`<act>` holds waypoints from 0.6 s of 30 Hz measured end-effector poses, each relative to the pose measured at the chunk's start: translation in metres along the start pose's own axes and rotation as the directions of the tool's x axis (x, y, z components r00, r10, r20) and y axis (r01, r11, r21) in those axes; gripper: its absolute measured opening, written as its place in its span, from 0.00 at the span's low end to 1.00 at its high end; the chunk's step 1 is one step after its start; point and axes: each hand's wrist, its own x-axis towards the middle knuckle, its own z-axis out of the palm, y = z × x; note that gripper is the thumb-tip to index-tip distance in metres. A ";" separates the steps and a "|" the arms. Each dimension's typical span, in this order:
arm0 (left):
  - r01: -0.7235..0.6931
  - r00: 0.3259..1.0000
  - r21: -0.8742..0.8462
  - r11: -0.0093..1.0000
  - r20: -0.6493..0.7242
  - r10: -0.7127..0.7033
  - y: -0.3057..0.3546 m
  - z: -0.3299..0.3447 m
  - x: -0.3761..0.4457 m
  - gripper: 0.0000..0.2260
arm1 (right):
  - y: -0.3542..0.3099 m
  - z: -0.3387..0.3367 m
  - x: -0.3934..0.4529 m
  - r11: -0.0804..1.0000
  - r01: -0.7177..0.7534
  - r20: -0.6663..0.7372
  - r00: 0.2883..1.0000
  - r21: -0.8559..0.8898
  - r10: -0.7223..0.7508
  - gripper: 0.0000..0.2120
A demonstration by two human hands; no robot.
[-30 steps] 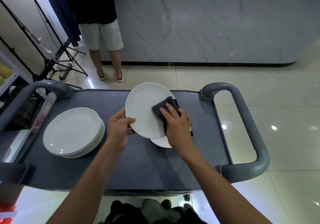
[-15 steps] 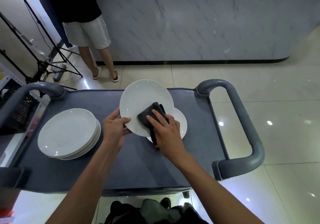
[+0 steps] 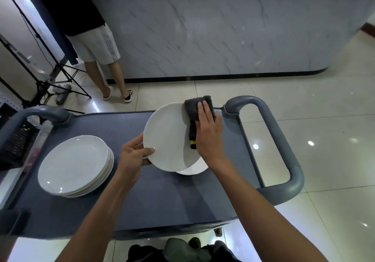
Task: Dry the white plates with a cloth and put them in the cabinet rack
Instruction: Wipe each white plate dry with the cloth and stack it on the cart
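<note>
White plate, held tilted over grey cart, under wipe.
Left hand (image 3: 135, 156) pinches the white plate (image 3: 166, 138) at its near-left rim, thumb on the face, fingers behind. Right hand (image 3: 209, 128), fingers straight, presses a dark grey cloth (image 3: 195, 110) on the far-right rim. Second plate (image 3: 194, 167) lies beneath; plate stack (image 3: 75, 163) sits left of the gripping hand on the cart (image 3: 172, 197).
</note>
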 end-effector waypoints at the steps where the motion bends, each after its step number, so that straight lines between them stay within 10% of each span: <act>1: -0.004 1.000 0.007 1.000 0.005 0.004 -0.001 -0.001 0.000 0.26 | -0.002 -0.003 0.004 0.999 -0.004 -0.010 1.000 0.041 0.004 0.25; 18: -0.222 0.973 0.149 0.964 0.093 0.210 0.018 -0.016 0.006 0.28 | 0.000 -0.032 0.030 0.882 -0.028 0.204 0.976 0.471 -0.078 0.33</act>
